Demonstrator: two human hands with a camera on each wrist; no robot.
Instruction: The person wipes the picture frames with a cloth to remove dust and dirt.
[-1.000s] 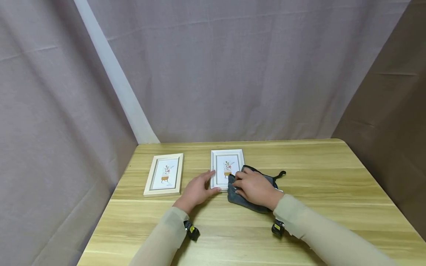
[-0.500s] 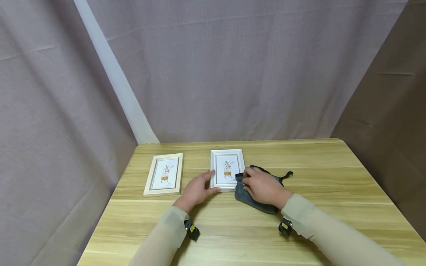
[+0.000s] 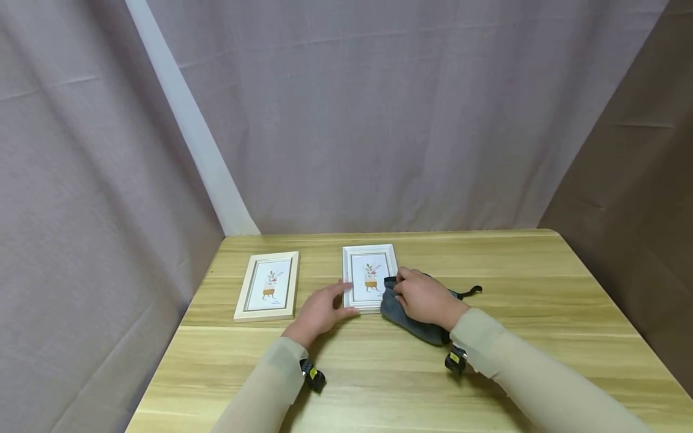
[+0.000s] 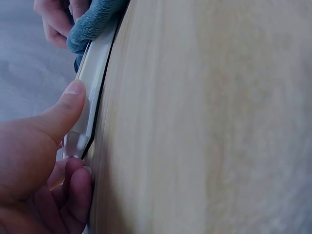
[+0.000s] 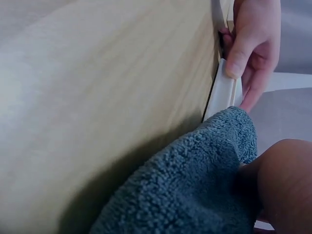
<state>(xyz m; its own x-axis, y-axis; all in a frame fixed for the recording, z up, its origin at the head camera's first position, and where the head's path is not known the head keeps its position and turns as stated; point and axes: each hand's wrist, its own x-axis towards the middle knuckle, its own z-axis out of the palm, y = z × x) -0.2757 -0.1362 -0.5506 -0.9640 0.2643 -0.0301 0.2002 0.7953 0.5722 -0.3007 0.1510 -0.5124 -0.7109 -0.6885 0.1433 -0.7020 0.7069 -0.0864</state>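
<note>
A white picture frame (image 3: 346,264) lies flat on the table, showing a print of a plant in an orange pot. My left hand (image 3: 319,310) grips its near left corner, the thumb (image 4: 68,105) along the near side and the fingers curled at the left side. In my right hand (image 3: 428,297) is a bunched grey-blue cloth (image 3: 403,316) with dark edging and a black hanging loop. The cloth overlaps the frame's near right part, and the right fingertips are partly hidden in its folds. Up close, the right wrist view shows its fluffy pile (image 5: 185,180).
A cream picture frame (image 3: 293,285) with a similar print lies to the left of my left hand. The wooden table (image 3: 541,325) extends to the right and toward me. Grey curtains (image 3: 346,120) hang behind it and at the sides.
My right hand and the cloth have slid right across the white frame, baring more of the print, then shifted slightly back left. The left hand stays at the frame's corner.
</note>
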